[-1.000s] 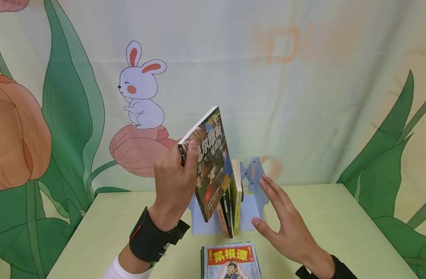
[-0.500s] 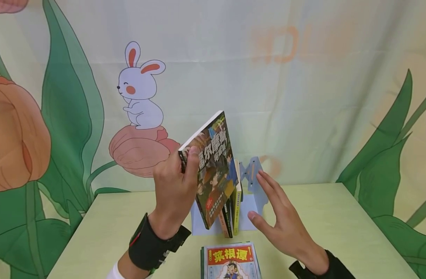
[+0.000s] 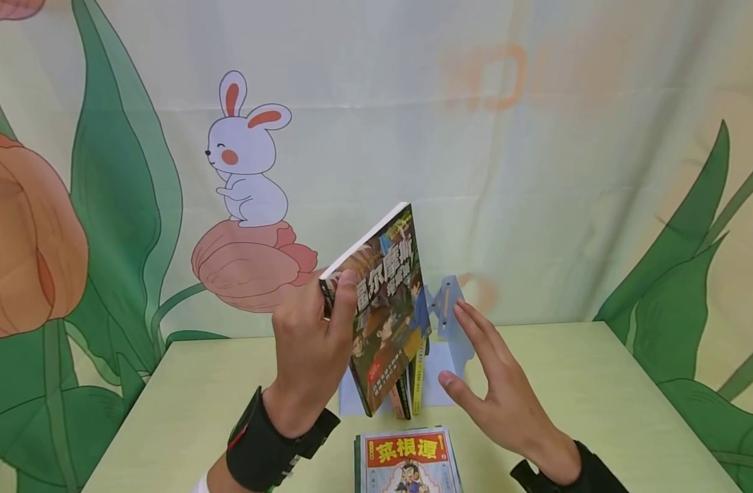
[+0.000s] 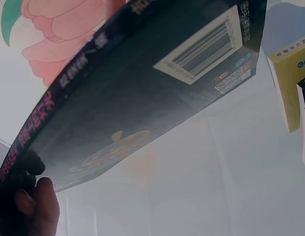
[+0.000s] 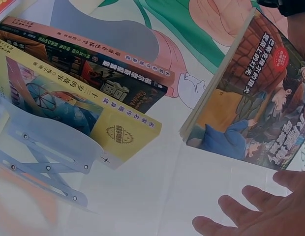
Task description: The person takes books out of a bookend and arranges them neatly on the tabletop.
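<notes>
My left hand grips a dark comic-style book by its upper left corner, thumb on the front cover. The book is held tilted in the air; its back cover with a barcode fills much of the left wrist view. Behind and below it stand a yellow book, a black book and a pink-spined book, leaning in a pale blue folding bookend. My right hand is held beside the bookend's right plate, fingers extended, holding nothing; whether the fingertips touch the plate I cannot tell.
On the pale green tabletop, close to me, lies a stack of books topped by a light blue cover with a red title band. A printed curtain with a rabbit and flowers hangs right behind the table.
The held book has moved right and lower, now covering more of the standing books. My right hand shifted slightly left early on, then stayed put.
</notes>
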`<move>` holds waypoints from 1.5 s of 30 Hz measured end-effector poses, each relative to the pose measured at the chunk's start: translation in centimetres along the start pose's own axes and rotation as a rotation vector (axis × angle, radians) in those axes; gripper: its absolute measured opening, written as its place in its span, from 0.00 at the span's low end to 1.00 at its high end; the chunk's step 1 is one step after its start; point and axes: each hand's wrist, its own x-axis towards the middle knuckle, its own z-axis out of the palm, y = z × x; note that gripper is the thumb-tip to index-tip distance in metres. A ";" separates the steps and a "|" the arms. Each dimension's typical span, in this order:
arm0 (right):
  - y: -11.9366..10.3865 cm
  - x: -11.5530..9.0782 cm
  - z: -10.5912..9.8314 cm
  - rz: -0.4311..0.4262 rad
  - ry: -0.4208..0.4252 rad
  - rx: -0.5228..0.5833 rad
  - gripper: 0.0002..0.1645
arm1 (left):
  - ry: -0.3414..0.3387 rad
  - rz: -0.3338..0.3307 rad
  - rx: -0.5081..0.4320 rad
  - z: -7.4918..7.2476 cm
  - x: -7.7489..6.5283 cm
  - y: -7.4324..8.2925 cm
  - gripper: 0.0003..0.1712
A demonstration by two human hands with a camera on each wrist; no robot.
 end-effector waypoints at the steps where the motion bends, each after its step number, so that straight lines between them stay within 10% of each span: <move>1: 0.0 0.0 0.0 -0.003 0.003 0.002 0.49 | 0.002 0.002 0.001 0.0 -0.1 0.0 0.29; 45: 0.0 -0.2 0.8 0.113 -0.074 0.130 0.40 | -0.019 -0.040 -0.146 -0.5 -2.0 0.8 0.18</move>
